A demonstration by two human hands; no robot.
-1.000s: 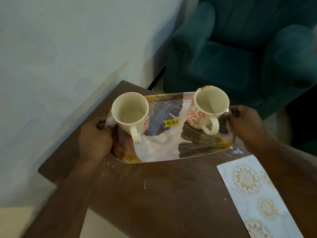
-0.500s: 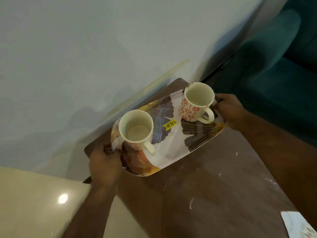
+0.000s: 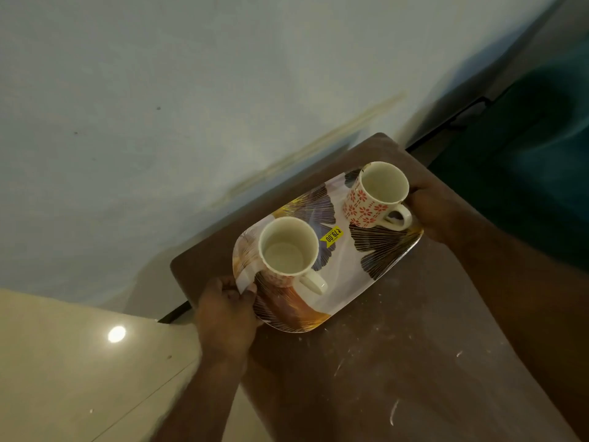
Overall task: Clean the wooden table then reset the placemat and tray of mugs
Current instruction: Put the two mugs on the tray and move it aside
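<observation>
I see the leaf-patterned tray (image 3: 347,269), held at its short ends by the left hand (image 3: 228,311) and right hand (image 3: 436,212), over the white-flecked wooden table (image 3: 398,362); on it stand, upright and empty, the near mug (image 3: 288,250) and the red-flowered mug (image 3: 376,194).

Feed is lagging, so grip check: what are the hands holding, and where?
The tray, by its short ends: left hand on one, right hand on the other.
</observation>
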